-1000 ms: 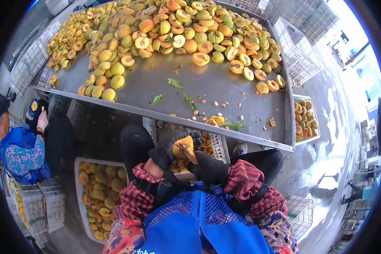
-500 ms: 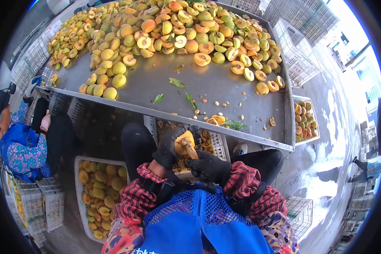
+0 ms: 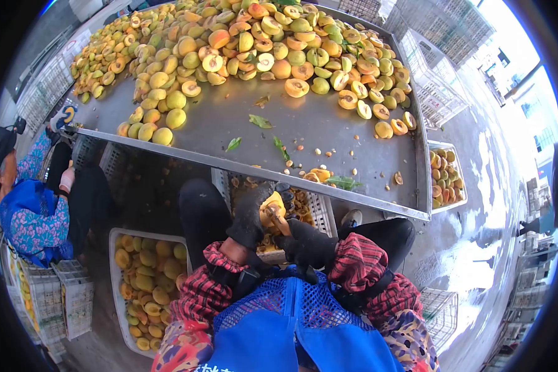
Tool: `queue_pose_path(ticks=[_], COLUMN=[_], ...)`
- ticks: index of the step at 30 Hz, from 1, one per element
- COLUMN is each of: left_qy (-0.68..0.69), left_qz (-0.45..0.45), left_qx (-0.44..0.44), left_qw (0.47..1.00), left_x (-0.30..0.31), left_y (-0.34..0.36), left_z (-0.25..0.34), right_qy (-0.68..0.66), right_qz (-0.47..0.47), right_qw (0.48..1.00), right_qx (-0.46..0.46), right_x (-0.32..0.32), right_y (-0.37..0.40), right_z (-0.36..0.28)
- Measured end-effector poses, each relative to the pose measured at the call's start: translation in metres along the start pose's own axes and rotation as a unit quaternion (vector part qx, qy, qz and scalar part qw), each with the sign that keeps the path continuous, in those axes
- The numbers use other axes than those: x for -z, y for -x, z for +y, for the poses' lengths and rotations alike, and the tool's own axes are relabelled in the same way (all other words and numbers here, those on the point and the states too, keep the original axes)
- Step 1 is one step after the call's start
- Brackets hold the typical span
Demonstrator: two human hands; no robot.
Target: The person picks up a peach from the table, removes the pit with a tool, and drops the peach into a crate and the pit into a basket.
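My left hand [image 3: 248,216], in a dark glove, is closed around a yellow peach half [image 3: 271,203]. My right hand [image 3: 310,244], in a black glove, grips a short wooden-handled pitting tool [image 3: 281,225], its working end against the fruit and hidden from view. Both hands are above a white crate [image 3: 323,217] holding peach scraps, between my knees. Just beyond them is the metal table [image 3: 198,118], with a large heap of halved peaches [image 3: 279,46] at its far side. Loose pits, leaves and a few peach pieces [image 3: 318,175] lie near its front edge.
A crate of peach halves [image 3: 146,279] stands on the floor at my left; another crate of fruit [image 3: 446,177] is right of the table. A co-worker in a blue apron [image 3: 28,211] sits at the far left, holding fruit. Stacked white crates [image 3: 434,74] stand back right.
My hands stay together, with the peach half and tool slightly turned. At the left, the co-worker's raised gloved hand has moved and now holds a fruit piece.
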State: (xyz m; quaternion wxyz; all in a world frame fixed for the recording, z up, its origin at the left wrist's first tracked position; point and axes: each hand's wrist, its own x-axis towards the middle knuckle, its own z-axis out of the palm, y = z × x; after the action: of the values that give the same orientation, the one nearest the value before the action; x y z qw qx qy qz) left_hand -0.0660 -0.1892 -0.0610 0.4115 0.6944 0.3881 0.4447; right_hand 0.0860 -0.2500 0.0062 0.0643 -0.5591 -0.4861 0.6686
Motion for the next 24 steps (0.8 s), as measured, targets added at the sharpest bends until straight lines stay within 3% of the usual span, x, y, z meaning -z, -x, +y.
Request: queue_pose_path(ticks=[3,5,7,9,12,15,21,24], left_qy=[0.075,0.247,0.247,0.078,0.211,0.195,0.183,0.141], left_qz=[0.064,0.04,0.017,-0.006,0.068,0.095,0.095,0.162], left_qx=[0.022,0.13,0.125,0.004,0.067,0.103,0.042,-0.004], left_qw=[0.995,0.96,0.961,0.997,0.973,0.971,0.977,0.977], left_x=[-0.011,-0.011,-0.007,0.0,-0.01,-0.009,-0.005,-0.017], left_y=[0.005,0.007,0.007,0.007,0.011,0.014,0.007,0.013], left_z=[-0.008,-0.001,0.002,-0.001,0.008,0.017,0.025,0.008], right_qy=[-0.089,-0.17,-0.233,-0.276,-0.299,-0.229,-0.422,-0.456], right_qz=[0.005,-0.014,-0.029,-0.037,-0.058,-0.051,-0.079,-0.076], right_qw=[0.996,0.985,0.972,0.96,0.951,0.964,0.903,0.886], right_qx=[-0.024,-0.025,-0.017,0.001,0.058,0.128,0.024,0.026], right_x=[-0.003,-0.005,-0.007,-0.01,-0.012,-0.014,-0.021,-0.026], right_y=[0.015,0.011,0.007,0.004,0.004,0.001,0.005,0.0], right_z=[-0.014,-0.012,-0.008,-0.003,0.001,0.006,-0.013,-0.011])
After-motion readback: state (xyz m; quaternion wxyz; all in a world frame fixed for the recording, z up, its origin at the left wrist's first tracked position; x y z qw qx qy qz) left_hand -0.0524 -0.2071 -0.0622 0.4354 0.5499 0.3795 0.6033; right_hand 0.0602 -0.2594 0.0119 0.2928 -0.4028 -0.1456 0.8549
